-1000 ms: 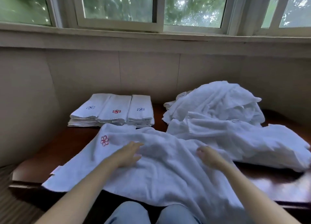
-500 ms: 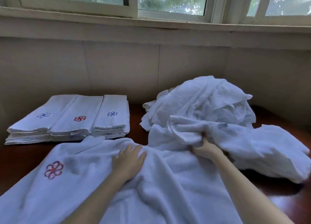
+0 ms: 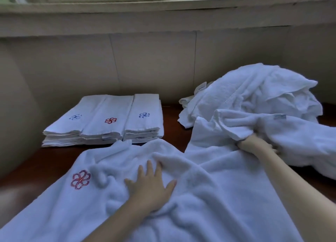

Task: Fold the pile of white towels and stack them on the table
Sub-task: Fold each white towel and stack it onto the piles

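A large white towel (image 3: 214,196) with a red flower emblem lies spread and rumpled over the near part of the dark wooden table (image 3: 172,125). My left hand (image 3: 151,185) presses flat on it, fingers straight and spread. My right hand (image 3: 254,145) reaches under a bunched fold of this towel at its far right corner and grips the cloth; its fingers are hidden. Behind that lies the pile of unfolded white towels (image 3: 254,94). Three stacks of folded towels (image 3: 109,119) with blue and red emblems sit side by side at the back left.
A beige wall with a window sill runs close behind the table. More loose white towel (image 3: 309,147) spreads over the table's right side. Bare wood shows at the left (image 3: 45,161) and between the stacks and the pile.
My right hand has moved farther away and right, into the bunched fold. My left hand has slid forward over the towel. The camera has leaned in closer and lower.
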